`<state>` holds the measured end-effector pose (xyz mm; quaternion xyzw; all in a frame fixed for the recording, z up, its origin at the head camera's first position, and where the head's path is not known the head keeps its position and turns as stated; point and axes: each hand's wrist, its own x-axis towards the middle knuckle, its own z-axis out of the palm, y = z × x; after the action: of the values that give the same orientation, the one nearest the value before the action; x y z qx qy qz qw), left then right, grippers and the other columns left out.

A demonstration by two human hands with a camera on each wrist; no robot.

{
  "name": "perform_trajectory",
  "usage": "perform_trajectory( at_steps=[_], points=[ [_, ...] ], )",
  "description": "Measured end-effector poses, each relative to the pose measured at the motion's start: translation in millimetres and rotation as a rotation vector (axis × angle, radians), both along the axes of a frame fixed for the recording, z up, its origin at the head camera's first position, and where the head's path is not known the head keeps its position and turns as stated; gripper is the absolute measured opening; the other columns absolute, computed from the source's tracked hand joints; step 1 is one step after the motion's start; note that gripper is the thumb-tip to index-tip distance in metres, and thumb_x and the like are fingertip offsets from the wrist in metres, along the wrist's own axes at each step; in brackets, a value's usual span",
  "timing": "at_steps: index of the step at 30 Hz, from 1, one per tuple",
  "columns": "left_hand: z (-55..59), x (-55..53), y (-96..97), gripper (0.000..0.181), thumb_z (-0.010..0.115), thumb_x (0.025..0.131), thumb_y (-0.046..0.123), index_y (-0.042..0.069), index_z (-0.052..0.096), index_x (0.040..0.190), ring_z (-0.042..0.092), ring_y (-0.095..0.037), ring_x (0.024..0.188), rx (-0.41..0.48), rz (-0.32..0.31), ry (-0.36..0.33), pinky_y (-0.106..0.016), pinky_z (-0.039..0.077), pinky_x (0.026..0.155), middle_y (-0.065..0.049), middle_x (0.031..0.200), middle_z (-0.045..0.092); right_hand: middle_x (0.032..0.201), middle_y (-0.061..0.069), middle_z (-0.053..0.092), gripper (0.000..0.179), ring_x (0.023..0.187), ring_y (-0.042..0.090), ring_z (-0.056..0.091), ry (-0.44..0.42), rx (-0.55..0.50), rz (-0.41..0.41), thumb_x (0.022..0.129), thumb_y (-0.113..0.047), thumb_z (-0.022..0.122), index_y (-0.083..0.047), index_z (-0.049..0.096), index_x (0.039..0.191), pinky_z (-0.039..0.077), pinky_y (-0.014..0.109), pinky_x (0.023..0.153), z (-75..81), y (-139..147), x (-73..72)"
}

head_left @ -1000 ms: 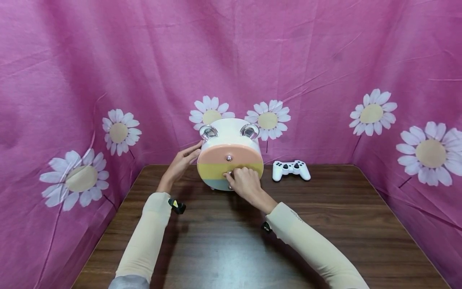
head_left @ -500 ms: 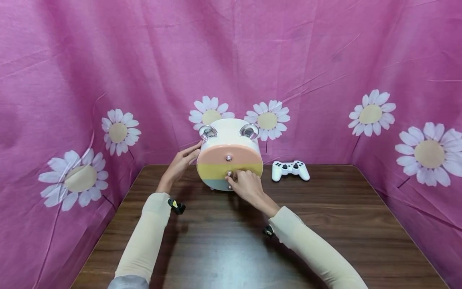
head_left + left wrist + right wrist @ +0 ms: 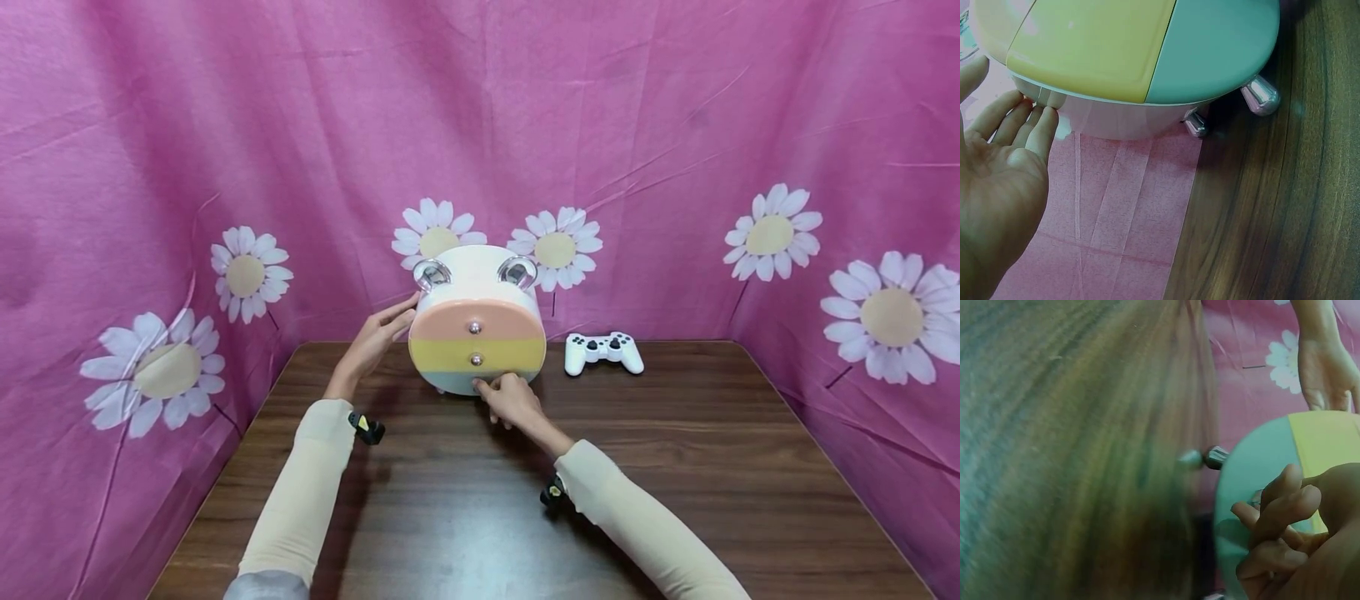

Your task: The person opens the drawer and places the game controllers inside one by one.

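Observation:
A small rounded drawer cabinet [image 3: 442,319] stands at the back of the table, white-bodied, with orange, yellow and teal drawer fronts. All three fronts sit flush. My right hand [image 3: 513,400] is at the lowest, teal drawer [image 3: 1259,450], its curled fingers and thumb pinching the silver drawer knob [image 3: 1257,497], which they partly cover. Against the cabinet's white left side rest the extended fingertips of my left hand [image 3: 1007,165]. Silver knobs show on the orange and yellow fronts, and two shiny ear-like rings [image 3: 432,275] top the cabinet.
A white game controller [image 3: 603,353] lies to the right of the cabinet, near the table's back edge. Short silver feet [image 3: 1261,95] hold the cabinet up from the wooden table [image 3: 465,500]. Pink flowered cloth [image 3: 637,125] hangs close behind and at both sides.
My right hand has moved down from the yellow drawer's knob to the teal drawer's knob, uncovering the yellow one. My left hand has stayed against the cabinet's side.

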<state>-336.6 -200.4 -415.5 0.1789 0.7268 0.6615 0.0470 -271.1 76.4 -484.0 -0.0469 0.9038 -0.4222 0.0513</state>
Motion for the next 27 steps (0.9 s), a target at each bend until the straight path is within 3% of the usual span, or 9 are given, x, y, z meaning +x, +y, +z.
perform_trajectory(
  at_steps=[7,12,16,27],
  points=[
    [-1.3,0.7,-0.6,0.056,0.058,0.111,0.035,0.017,0.045,0.163,0.030,-0.016,0.162,-0.010,-0.001,-0.005,-0.041,0.030,0.134,0.003,0.174,0.036,0.046,-0.003,0.054,0.053,0.031,0.006,0.041,-0.158,-0.320,-0.025,0.111,-0.040,0.055,0.009,0.075,0.105,0.037,0.021,0.033,-16.0,-6.0,0.2],
    [-1.0,-0.6,-1.2,0.057,0.059,0.111,0.037,0.019,0.045,0.163,0.031,-0.015,0.162,-0.018,0.002,0.000,-0.041,0.031,0.134,0.005,0.173,0.037,0.051,-0.005,0.053,0.054,0.033,0.005,0.039,-0.234,-0.481,-0.036,0.113,-0.040,0.050,0.009,0.072,0.119,0.036,0.018,0.033,-20.1,-9.8,2.6],
    [-0.6,-0.9,-1.2,0.057,0.059,0.111,0.036,0.017,0.045,0.163,0.031,-0.016,0.162,-0.008,0.001,-0.002,-0.041,0.031,0.134,0.004,0.174,0.036,0.051,-0.006,0.050,0.051,0.035,0.004,0.037,-0.254,-0.541,-0.064,0.112,-0.038,0.052,0.008,0.073,0.120,0.033,0.017,0.034,-20.8,-12.7,4.0],
    [-0.6,-0.8,-0.3,0.059,0.058,0.111,0.034,0.013,0.043,0.164,0.030,-0.018,0.162,0.001,-0.001,-0.007,-0.039,0.031,0.134,0.001,0.175,0.035,0.047,-0.010,0.046,0.040,0.040,0.002,0.032,-0.242,-0.634,-0.223,0.099,-0.031,0.064,0.006,0.080,0.104,0.023,0.016,0.036,-26.4,-21.1,6.5]
  ],
)
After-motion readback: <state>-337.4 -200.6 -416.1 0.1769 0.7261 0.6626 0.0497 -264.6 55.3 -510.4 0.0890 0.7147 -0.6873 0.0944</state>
